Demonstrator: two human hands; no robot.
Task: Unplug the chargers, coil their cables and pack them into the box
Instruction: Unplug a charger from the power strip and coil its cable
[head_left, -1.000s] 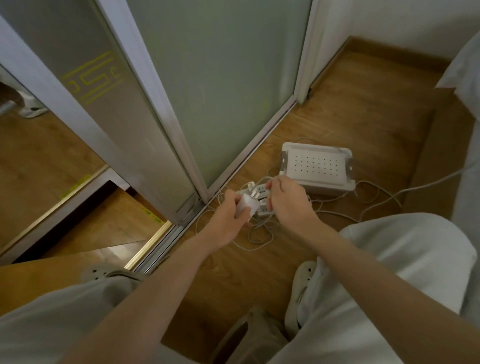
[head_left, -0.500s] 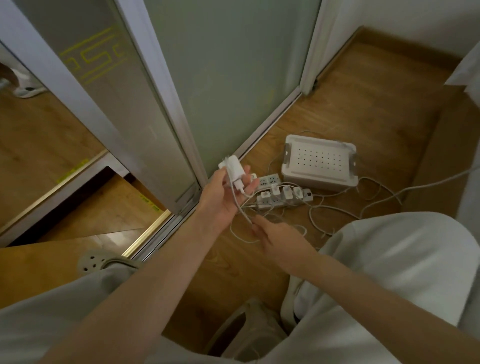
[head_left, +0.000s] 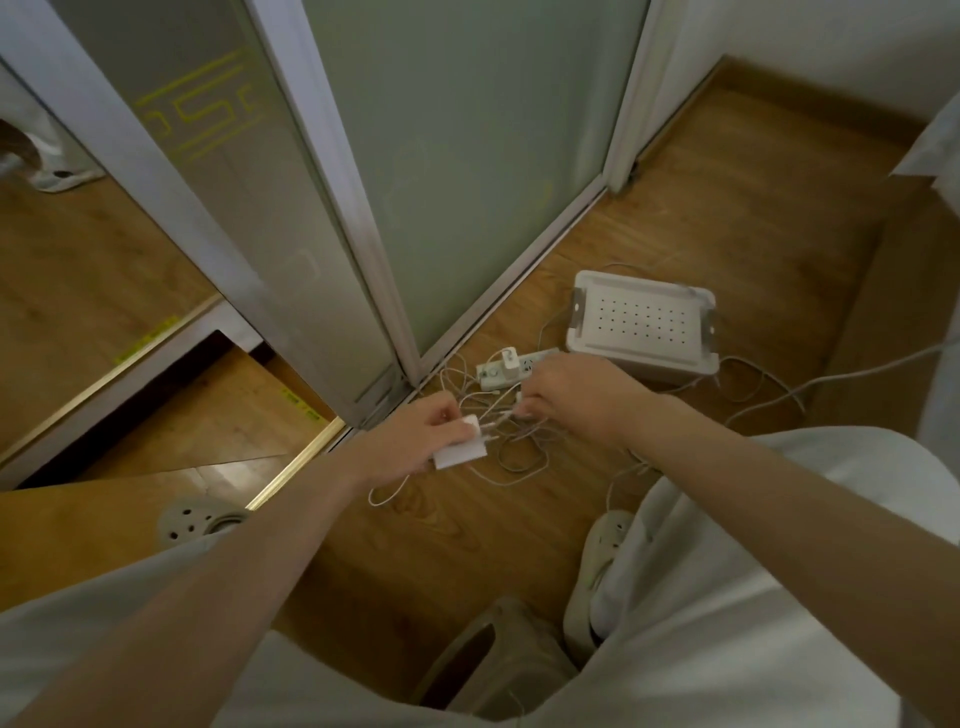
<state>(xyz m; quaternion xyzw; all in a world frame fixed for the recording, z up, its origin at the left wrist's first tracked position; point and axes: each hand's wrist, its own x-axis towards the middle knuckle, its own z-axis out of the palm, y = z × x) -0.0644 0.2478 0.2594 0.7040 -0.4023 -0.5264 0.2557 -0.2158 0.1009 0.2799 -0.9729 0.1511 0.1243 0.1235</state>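
Observation:
My left hand (head_left: 415, 441) grips a white charger block (head_left: 464, 451) low over the wooden floor, its prongs pointing right. My right hand (head_left: 566, 392) reaches into the tangle of thin white cables (head_left: 511, 436) and pinches something small and white at its fingertips; what exactly it is I cannot tell. Behind the hands lies a white power strip (head_left: 511, 368) with one white charger (head_left: 508, 364) still standing in it. The white box (head_left: 644, 325), lid on with a dotted top, sits on the floor to the right of the strip.
A frosted glass sliding door (head_left: 467, 156) and its floor track (head_left: 519, 270) run just behind the strip. A thicker grey cord (head_left: 852, 371) trails off right toward the bed edge. My knees, slippers (head_left: 602, 561) and a low stool (head_left: 498, 654) crowd the near floor.
My left hand has lowered the unplugged charger from chest height down to the floor. My right hand has moved forward from the loose cable toward the strip and the tangle.

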